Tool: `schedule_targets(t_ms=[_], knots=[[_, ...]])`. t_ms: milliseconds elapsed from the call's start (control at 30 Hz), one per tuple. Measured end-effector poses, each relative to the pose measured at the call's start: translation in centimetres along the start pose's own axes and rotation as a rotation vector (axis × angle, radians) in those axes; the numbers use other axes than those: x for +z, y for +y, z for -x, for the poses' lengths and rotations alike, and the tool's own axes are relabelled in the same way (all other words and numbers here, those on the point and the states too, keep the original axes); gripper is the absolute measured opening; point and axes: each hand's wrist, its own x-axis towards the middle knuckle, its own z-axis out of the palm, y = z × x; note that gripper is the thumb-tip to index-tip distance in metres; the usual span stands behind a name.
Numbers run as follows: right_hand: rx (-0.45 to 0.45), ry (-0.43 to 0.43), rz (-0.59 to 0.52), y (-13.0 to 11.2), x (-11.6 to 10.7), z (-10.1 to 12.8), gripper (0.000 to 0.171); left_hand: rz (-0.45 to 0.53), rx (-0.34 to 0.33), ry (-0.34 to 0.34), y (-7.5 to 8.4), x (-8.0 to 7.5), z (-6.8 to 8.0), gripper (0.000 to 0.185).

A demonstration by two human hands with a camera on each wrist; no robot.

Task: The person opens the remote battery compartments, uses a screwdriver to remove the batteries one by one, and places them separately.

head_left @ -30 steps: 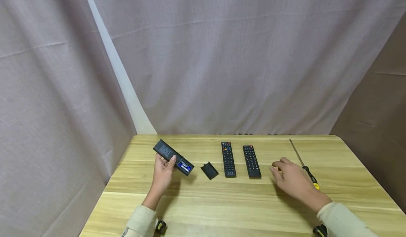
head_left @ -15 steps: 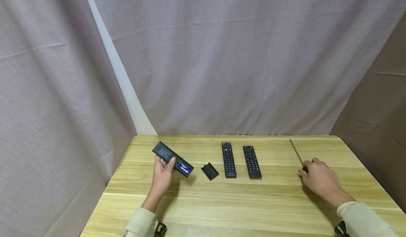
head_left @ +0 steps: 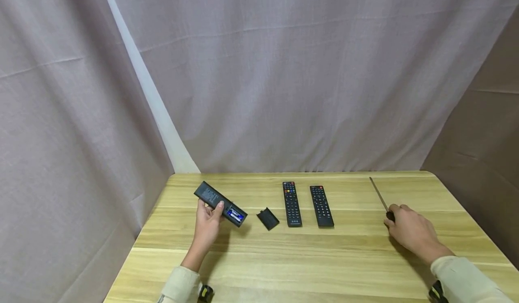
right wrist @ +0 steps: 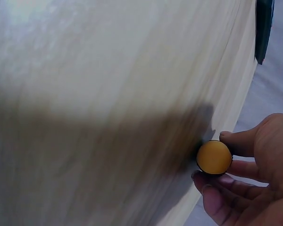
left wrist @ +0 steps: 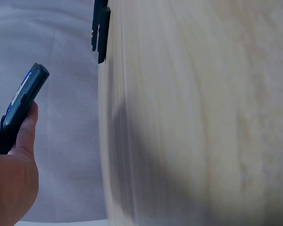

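My left hand (head_left: 207, 224) holds a black remote (head_left: 220, 203) face down above the wooden table (head_left: 300, 258); its battery bay is uncovered and a blue battery (head_left: 235, 214) shows. The same remote (left wrist: 20, 104) shows edge-on in the left wrist view, held by that hand (left wrist: 14, 176). The loose battery cover (head_left: 268, 218) lies just right of it. My right hand (head_left: 409, 231) curls round the handle of a screwdriver (head_left: 380, 196) at the table's right; its metal shaft points away from me. In the right wrist view the yellow handle end (right wrist: 214, 157) sits between thumb and fingers (right wrist: 226, 190).
Two more black remotes (head_left: 292, 203) (head_left: 321, 206) lie side by side, buttons up, in the middle of the table. Grey curtains hang behind and on both sides. The table's front half is bare wood.
My right hand moved right from near the remotes onto the screwdriver's handle and closed round it. The left hand and its remote have stayed put.
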Motion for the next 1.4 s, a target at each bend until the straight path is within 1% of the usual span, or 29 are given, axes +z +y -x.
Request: schedule_targets(t_ms=[133,267,400,467,533,633,867,933,1000,1200,1300,1400], knots=[[-0.007,-0.018,-0.009,-0.1,0.0,-0.1,0.032,-0.022,0.01,0.025,0.0,-0.1,0.0,0.033],[-0.003,-0.042,-0.024,-0.2,0.0,-0.2,0.028,-0.033,-0.002,0.026,0.0,-0.2,0.0,0.033],[-0.003,-0.043,-0.036,-0.3,0.0,-0.1,0.021,-0.035,-0.012,0.018,0.0,-0.1,0.1,0.033],[-0.005,-0.042,-0.038,-0.3,0.0,-0.1,0.021,-0.037,-0.013,0.019,0.0,-0.1,0.1,0.033],[0.0,-0.046,-0.042,-0.3,0.0,0.0,0.022,-0.039,-0.014,0.02,0.1,-0.1,0.1,0.033],[0.014,-0.059,-0.058,-0.2,-0.2,0.0,0.028,-0.03,-0.019,0.016,0.1,0.0,0.2,0.034],[0.048,-0.074,-0.118,0.2,0.1,-0.3,0.051,-0.021,-0.024,0.011,0.2,0.0,0.1,0.034],[0.058,-0.07,-0.133,0.3,0.2,-0.3,0.054,-0.024,-0.024,0.012,0.2,0.0,0.1,0.034],[0.066,-0.059,-0.15,0.3,0.3,-0.3,0.054,-0.027,-0.023,0.012,0.2,0.0,0.1,0.034],[0.07,-0.005,-0.202,-0.1,0.2,-0.3,0.046,-0.028,-0.019,0.012,0.2,0.1,0.0,0.034],[0.07,0.007,-0.22,-0.7,-0.1,-0.3,0.047,-0.018,-0.018,0.005,0.2,0.1,0.0,0.034],[0.06,0.008,-0.245,-2.0,-0.6,-0.2,0.048,-0.013,-0.015,-0.004,0.2,0.2,0.0,0.035]])
